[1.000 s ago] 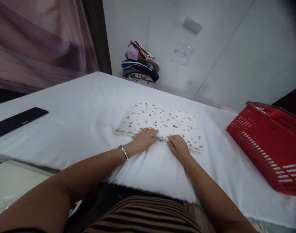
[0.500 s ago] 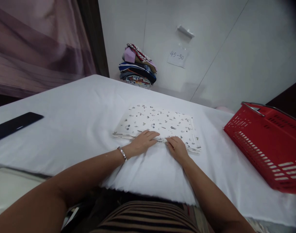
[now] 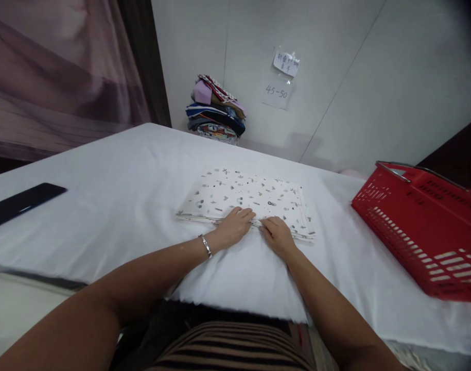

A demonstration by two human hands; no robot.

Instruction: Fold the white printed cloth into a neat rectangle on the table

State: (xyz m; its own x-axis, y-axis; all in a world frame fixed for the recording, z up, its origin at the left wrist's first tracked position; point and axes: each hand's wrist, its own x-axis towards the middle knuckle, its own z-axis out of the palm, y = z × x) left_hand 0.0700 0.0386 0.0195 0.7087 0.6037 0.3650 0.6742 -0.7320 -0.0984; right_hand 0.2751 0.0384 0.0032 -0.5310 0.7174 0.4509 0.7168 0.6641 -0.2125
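A folded white cloth (image 3: 250, 193) with small grey and brown prints lies flat on the white-covered table. At the middle of its near edge, my left hand (image 3: 237, 224) has its fingers over the top layer and is closed on the edge. My right hand (image 3: 277, 232) pinches the same edge just to the right, a small gap between the two hands. The layered folds show along the near edge on both sides; my thumbs are partly hidden. A silver bracelet (image 3: 206, 246) is on my left wrist.
A red plastic basket (image 3: 416, 226) stands on the table at the right. A black flat device, perhaps a phone (image 3: 27, 203), lies at the left. Folded fabrics (image 3: 215, 108) are stacked by the wall at the back. Handwritten paper signs (image 3: 278, 93) hang on the wall.
My left hand has shifted slightly right, closer to my right hand along the cloth's near edge. The view has moved a little, and the upper wall sign now shows its writing.
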